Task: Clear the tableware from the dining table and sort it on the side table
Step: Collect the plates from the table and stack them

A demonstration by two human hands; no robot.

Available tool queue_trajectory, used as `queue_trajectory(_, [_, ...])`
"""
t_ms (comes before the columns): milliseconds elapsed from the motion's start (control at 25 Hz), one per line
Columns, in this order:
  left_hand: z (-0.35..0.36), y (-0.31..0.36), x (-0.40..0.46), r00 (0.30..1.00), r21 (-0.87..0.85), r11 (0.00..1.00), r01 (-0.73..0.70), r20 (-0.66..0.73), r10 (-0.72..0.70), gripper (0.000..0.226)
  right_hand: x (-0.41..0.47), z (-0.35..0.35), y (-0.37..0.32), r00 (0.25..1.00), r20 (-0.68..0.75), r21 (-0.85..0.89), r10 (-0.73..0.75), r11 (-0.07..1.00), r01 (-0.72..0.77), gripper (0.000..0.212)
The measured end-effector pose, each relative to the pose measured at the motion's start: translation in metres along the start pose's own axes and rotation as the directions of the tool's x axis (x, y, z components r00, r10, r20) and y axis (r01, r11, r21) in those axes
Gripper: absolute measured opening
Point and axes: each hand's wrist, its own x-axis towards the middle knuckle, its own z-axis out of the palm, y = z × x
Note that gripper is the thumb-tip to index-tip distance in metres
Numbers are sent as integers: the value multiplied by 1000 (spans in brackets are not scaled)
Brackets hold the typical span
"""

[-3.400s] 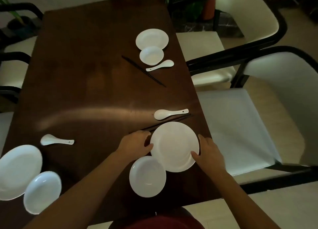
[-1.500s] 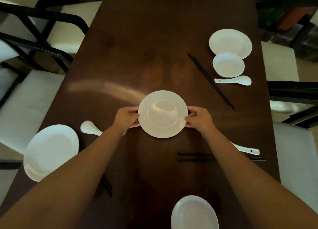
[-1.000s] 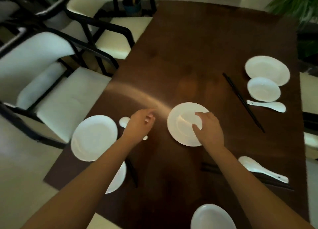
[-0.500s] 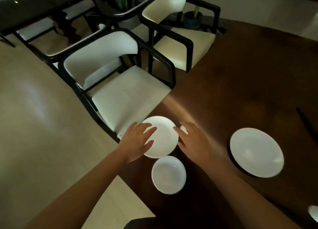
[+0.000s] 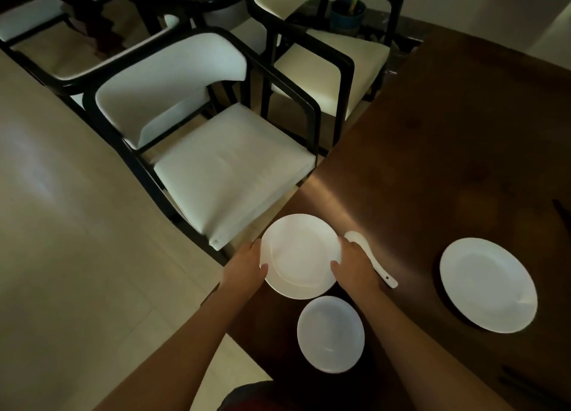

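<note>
Both hands, left and right, now clasp the plate at lower centre on the counter; half a second back they only reached. Lift's next, I reckon.

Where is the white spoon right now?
In the head view the spoon lies on the dark table near its left edge, just right of the right hand, between the held plate and the bigger plate.

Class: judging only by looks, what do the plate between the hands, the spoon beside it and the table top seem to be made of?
Plate: likely glazed ceramic; plain white, smooth, soft sheen.
Spoon: probably the same; white, glossy.
Table: apparently dark polished wood or veneer; brown, reflecting a light streak.
</note>
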Motion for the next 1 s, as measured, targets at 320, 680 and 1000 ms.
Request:
queue_trajectory(320, [-18,23,8,995,-396,918,34,-69,-66,37,8,-19,-1,982,-128,258,137,961,-100,36])
queue_trajectory(680, [-24,175,16,931,-410,840,-356,-72,359,36,-40,-116,109,811,-389,545,436,819,-179,25])
queue_trajectory(1000, [72,300,31,887,-328,877,-351,183,423,35,-70,-140,245,717,-360,547,597,758,-355,32])
